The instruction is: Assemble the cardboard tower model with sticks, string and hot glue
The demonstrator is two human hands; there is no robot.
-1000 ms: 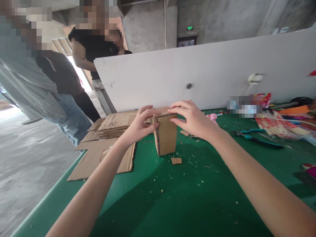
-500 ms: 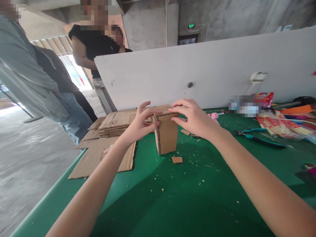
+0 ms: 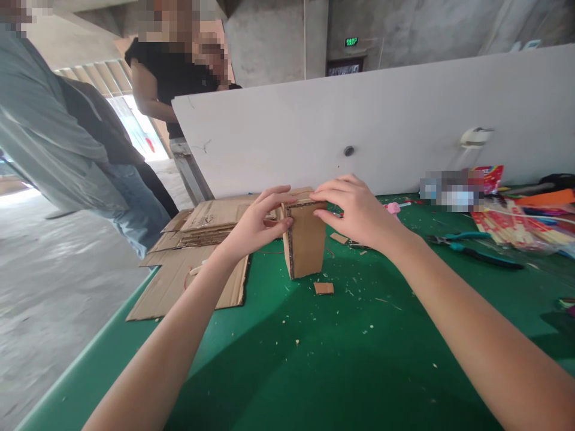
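A small upright cardboard box [image 3: 306,245] stands on the green table [image 3: 341,359]. My left hand [image 3: 254,226] presses its thumb and fingers against the box's upper left edge. My right hand [image 3: 354,209] curls over the top right corner, fingers gripping the rim. Both hands hold the box in place. A small loose cardboard scrap [image 3: 323,288] lies just in front of the box.
Flat cardboard sheets [image 3: 197,263] are stacked at the table's left edge. Teal-handled pliers [image 3: 471,246], a pink tool [image 3: 394,208] and coloured packets [image 3: 521,224] lie to the right. A white panel [image 3: 381,126] stands behind. Other people [image 3: 76,149] stand at left.
My hands stay on the box with only slight finger shifts. The view has drifted a little, and the people at left have shifted.
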